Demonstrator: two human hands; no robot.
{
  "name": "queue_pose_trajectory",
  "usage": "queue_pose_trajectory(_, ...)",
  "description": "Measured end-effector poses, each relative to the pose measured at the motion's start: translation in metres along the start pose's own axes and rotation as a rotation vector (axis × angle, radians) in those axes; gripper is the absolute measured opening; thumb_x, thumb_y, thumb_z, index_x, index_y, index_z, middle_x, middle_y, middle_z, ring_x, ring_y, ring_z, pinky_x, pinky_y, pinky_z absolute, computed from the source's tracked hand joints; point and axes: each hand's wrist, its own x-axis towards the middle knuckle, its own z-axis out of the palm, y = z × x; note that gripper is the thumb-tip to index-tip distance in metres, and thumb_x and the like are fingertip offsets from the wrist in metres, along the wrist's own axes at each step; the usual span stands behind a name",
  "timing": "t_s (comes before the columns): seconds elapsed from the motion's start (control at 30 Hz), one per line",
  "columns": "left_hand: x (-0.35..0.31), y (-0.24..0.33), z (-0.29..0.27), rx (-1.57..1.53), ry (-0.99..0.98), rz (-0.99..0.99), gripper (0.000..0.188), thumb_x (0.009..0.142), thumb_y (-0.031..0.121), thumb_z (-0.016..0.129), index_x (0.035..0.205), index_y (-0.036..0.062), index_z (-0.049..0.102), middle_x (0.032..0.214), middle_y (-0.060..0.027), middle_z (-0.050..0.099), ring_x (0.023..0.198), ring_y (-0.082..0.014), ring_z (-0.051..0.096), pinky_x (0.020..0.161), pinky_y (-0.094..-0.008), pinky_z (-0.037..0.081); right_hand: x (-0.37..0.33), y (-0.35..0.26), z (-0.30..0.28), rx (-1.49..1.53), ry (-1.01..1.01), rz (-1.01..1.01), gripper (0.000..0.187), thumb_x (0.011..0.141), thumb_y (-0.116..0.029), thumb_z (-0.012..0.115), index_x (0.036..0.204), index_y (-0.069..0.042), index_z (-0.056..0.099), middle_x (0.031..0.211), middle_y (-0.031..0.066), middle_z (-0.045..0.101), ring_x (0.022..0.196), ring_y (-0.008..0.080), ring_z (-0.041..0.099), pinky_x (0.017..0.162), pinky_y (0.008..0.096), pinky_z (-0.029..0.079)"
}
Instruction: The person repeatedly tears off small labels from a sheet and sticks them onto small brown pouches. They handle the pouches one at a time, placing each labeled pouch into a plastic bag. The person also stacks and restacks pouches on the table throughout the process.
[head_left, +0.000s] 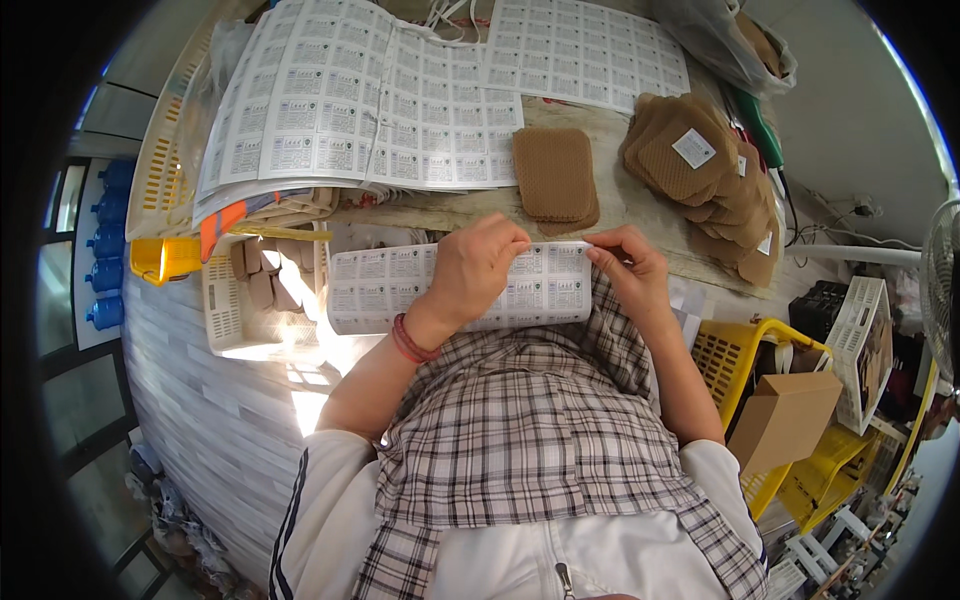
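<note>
A white sheet of printed labels (385,290) lies across my lap, just in front of the table edge. My left hand (478,268), a red band at its wrist, is closed over the sheet, thumb and forefinger pinched near its upper edge. At the upper right corner my right hand (632,268) pinches the sheet between thumb and forefinger. Whether a single label is lifted between the fingertips is too small to tell. Just beyond my hands sits a neat stack of brown textured pads (555,175). Farther right spreads a looser pile of brown pads (685,150), some bearing a white label.
Large label sheets (330,95) cover the table's far left, with another sheet (585,50) behind. A green-handled tool (755,125) rests by the right edge. Left below stands a crate (228,310) holding brown pieces; to my right are a yellow basket (725,350) and a cardboard box (785,420).
</note>
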Motion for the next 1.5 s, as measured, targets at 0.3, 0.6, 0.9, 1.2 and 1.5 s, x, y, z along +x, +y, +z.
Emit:
queue_pose_trajectory(0.3, 0.011, -0.007, 0.002, -0.003, -0.002, 0.08, 0.005, 0.086, 0.005, 0.066, 0.086, 0.0001, 0.066, 0.074, -0.0091, 0.059, 0.066, -0.0232, 0.059, 0.06, -0.0323, 0.046, 0.014, -0.012, -0.004, -0.132, -0.013, -0.051, 0.012, 0.082, -0.003, 0.074, 0.094, -0.002, 0.072, 0.09, 0.0047, 0.063, 0.077, 0.0128, 0.063, 0.069, 0.0254, 0.051)
queue_pose_trajectory(0.6, 0.017, -0.011, 0.001, -0.022, -0.045, 0.017, 0.005, 0.086, 0.005, 0.066, 0.087, -0.0001, 0.067, 0.076, -0.0097, 0.061, 0.068, -0.0234, 0.06, 0.062, -0.0324, 0.047, 0.017, -0.01, -0.002, -0.15, 0.015, -0.013, 0.013, 0.08, -0.003, 0.076, 0.092, -0.002, 0.072, 0.088, 0.005, 0.061, 0.077, 0.0139, 0.063, 0.07, 0.0266, 0.051)
queue_pose_trajectory(0.9, 0.023, -0.017, 0.004, -0.086, -0.084, -0.099, 0.01, 0.086, 0.011, 0.064, 0.086, 0.0006, 0.067, 0.079, -0.0103, 0.064, 0.069, -0.0252, 0.063, 0.062, -0.0342, 0.048, 0.016, 0.001, 0.002, -0.367, 0.114, -0.331, 0.017, 0.073, 0.001, 0.077, 0.087, -0.006, 0.073, 0.086, 0.0061, 0.061, 0.078, 0.0212, 0.061, 0.065, 0.0312, 0.05)
queue_pose_trajectory(1.2, 0.037, -0.028, 0.005, -0.194, -0.244, -0.418, 0.013, 0.084, 0.011, 0.067, 0.087, -0.0019, 0.069, 0.069, -0.0027, 0.061, 0.065, -0.0077, 0.054, 0.06, -0.0266, 0.044, 0.01, 0.005, 0.001, -0.578, 0.102, -0.822, 0.019, 0.069, 0.003, 0.075, 0.084, -0.009, 0.071, 0.088, 0.0054, 0.061, 0.075, 0.0238, 0.058, 0.065, 0.0314, 0.048)
queue_pose_trajectory(1.5, 0.032, -0.017, 0.011, 0.138, -0.085, -0.004, 0.007, 0.082, 0.005, 0.063, 0.08, -0.0009, 0.063, 0.094, -0.0124, 0.065, 0.085, -0.0263, 0.061, 0.071, -0.036, 0.047, 0.048, -0.011, -0.003, 0.376, 0.149, 0.006, 0.004, 0.095, -0.004, 0.061, 0.096, -0.002, 0.058, 0.087, -0.001, 0.058, 0.079, 0.0058, 0.051, 0.074, 0.0213, 0.043)
